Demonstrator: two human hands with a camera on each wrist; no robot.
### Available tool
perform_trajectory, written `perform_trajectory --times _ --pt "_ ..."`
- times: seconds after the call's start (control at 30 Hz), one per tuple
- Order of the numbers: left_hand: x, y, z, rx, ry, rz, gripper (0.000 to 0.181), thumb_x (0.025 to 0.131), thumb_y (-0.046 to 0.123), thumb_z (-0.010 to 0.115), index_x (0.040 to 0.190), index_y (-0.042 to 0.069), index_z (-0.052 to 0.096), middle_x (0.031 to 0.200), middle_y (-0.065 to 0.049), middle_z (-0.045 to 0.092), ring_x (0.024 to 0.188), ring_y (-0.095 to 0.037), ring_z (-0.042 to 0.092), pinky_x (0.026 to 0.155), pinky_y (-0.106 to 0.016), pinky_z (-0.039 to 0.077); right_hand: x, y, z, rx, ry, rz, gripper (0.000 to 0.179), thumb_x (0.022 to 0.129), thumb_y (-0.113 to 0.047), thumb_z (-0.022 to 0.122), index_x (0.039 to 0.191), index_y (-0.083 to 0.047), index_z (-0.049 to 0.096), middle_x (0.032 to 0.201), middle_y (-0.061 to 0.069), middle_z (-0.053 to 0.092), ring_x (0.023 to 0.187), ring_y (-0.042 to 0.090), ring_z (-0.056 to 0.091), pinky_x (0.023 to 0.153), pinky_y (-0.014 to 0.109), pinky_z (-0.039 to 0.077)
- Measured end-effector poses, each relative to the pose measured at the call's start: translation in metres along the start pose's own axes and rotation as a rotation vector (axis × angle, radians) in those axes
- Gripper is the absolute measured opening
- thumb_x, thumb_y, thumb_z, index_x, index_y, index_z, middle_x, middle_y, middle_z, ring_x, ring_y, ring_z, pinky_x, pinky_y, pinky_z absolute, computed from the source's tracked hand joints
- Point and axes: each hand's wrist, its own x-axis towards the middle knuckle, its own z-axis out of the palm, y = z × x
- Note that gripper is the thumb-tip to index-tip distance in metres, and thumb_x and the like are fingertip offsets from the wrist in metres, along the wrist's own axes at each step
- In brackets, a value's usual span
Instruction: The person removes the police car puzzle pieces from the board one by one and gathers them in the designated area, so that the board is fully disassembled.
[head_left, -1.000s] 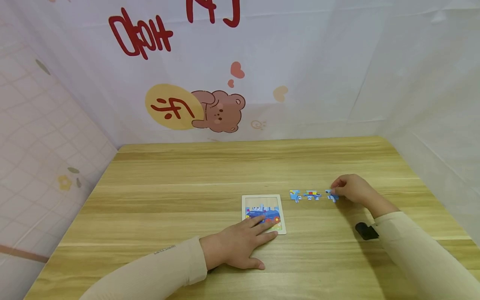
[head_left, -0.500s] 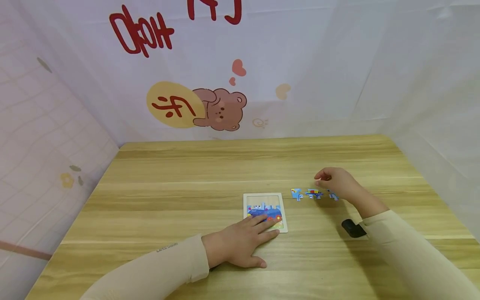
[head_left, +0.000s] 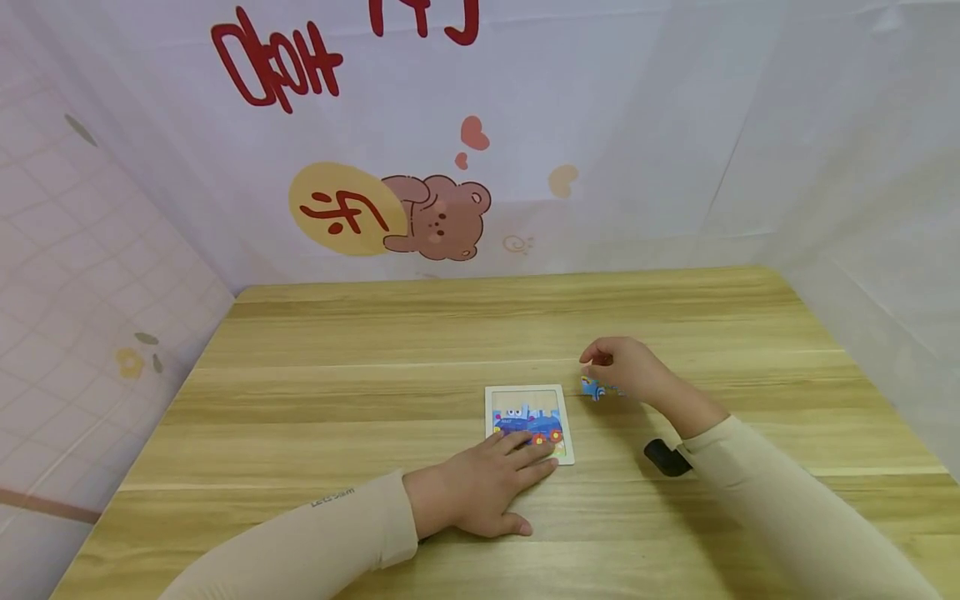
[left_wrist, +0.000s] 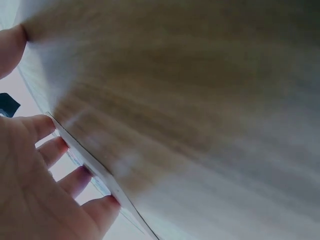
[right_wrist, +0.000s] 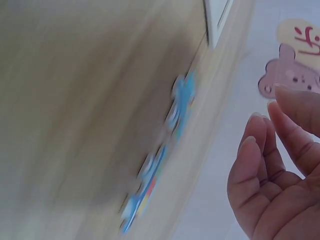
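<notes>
A wooden jigsaw puzzle tray [head_left: 566,417] with a pale rim lies on the table; its lower part shows a blue cartoon vehicle with eyes, its upper strip bare wood. My left hand [head_left: 480,490] rests on the tray's near edge, fingers spread and straight, covering part of the picture. To the tray's right, my right hand [head_left: 628,368] hovers over the loose jigsaw pieces, fingers loosely bent, thumb and forefinger apart with nothing between them in the right wrist view. Beneath are a blue left piece [head_left: 590,387] and a middle piece [right_wrist: 149,187] with red and yellow; the rightmost piece is hidden.
The wood-grain table [head_left: 360,333] meets a white cloth backdrop [head_left: 637,100] printed with a bear and red characters. A black device [head_left: 666,458] sticks out at the right sleeve's cuff. Cloth also hangs along the left and right sides.
My right hand has left the rightmost piece and moved left over the others, which stay on the table. My left hand has stayed on the tray.
</notes>
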Motion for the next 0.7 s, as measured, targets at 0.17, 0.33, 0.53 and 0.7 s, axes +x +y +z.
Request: perform_trajectory --times 0.17,0.33,0.53,0.7 --pt "0.0 0.001 0.0 0.033 0.022 0.003 0.076 0.092 0.062 0.048 0.153 0.02 0.03 0.159 0.003 0.022 0.144 -0.024 0.025 0.113 -0.041 0.029 0.004 -0.012 0.009 0.032 -0.033 -0.004 0.015 0.092 -0.01 0.062 0.102 0.0 0.067 0.086 0.005 0.059 0.077 0.019 0.051 0.069 0.031 0.044" --pt "0.0 0.002 0.0 0.048 0.037 0.002 0.075 0.092 0.061 0.05 0.152 0.02 0.032 0.159 0.002 0.025 0.144 -0.024 0.026 0.114 -0.038 0.029 0.008 -0.022 0.02 0.042 -0.05 -0.017 0.012 0.092 -0.009 0.063 0.1 -0.001 0.067 0.086 0.005 0.059 0.076 0.018 0.051 0.066 0.03 0.045" --pt "-0.001 0.002 -0.001 0.044 0.032 0.006 0.075 0.092 0.059 0.05 0.152 0.019 0.033 0.159 0.001 0.025 0.144 -0.023 0.026 0.113 -0.037 0.029 0.012 -0.036 0.034 0.034 -0.079 -0.056 0.009 0.09 -0.009 0.065 0.097 -0.003 0.068 0.083 0.003 0.059 0.078 0.017 0.051 0.069 0.029 0.044" --pt "-0.002 0.003 -0.001 0.048 0.023 0.012 0.074 0.093 0.059 0.049 0.152 0.018 0.032 0.159 0.0 0.024 0.144 -0.021 0.025 0.114 -0.037 0.028 0.013 -0.047 0.043 0.048 -0.115 -0.051 0.008 0.09 -0.009 0.066 0.097 -0.004 0.068 0.084 0.002 0.06 0.078 0.017 0.052 0.07 0.03 0.045"
